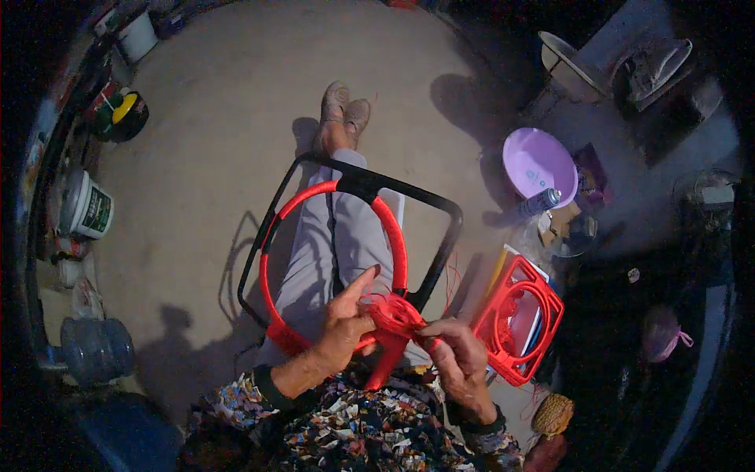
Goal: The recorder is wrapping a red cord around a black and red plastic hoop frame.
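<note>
A black frame [409, 187] lies across my lap. Inside it is a round ring [267, 275] wrapped mostly in red cord, with black parts showing. At the ring's near right side is a looped bundle of red cord [393, 313]. My left hand [340, 334] is closed on the bundle's left side, its index finger stretched forward. On the bundle's right side my right hand [460, 358] pinches red cord between thumb and fingers. Where the fingers meet the cord, the fine detail is hard to make out.
To my right lies a red frame [515, 315] with a round opening. Beyond it are a spray can [539, 202] and a purple basin [539, 161]. Along the left side are a clear water bottle [98, 350] and a white bucket [90, 206]. My legs stretch forward, ankles crossed.
</note>
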`<state>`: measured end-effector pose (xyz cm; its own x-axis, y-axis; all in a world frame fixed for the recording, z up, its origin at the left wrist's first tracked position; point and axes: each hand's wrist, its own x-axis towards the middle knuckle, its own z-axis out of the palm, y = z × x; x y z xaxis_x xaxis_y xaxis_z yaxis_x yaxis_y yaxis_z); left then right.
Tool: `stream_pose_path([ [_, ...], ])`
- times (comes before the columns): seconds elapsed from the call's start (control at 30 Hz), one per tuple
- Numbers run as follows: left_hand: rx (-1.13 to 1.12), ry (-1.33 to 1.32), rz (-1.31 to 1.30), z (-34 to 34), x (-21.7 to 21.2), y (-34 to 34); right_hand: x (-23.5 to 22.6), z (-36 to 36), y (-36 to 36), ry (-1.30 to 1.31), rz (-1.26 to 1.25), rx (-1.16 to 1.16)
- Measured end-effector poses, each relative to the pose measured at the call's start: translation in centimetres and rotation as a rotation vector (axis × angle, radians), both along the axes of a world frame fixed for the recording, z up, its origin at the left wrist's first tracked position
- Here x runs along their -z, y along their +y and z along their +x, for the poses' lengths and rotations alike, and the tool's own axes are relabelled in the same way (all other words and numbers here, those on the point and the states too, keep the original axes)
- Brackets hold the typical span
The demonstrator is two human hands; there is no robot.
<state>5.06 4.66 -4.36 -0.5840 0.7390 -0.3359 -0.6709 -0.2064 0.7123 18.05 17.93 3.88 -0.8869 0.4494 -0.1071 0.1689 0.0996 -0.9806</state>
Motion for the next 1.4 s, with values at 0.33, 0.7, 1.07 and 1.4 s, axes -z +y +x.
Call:
stream_pose_path([
  [0.33,0.166,-0.128,-0.093,0.0,-1.3,0.4,6.6,7.9,4.3,-0.264,0.398,0.053],
  [0.7,0.144,-0.202,-0.104,-0.3,-0.7,0.2,4.0,8.1,5.0,-0.250,0.487,-0.146],
  [1.07,0.200,-0.193,-0.119,-0.3,-1.0,0.5,8.1,8.6,4.7,-0.311,0.149,-0.281],
  [1.4,0.435,-0.196,-0.153,-1.8,-1.6,1.2,8.3,7.3,2.8,-0.313,-0.005,-0.212],
])
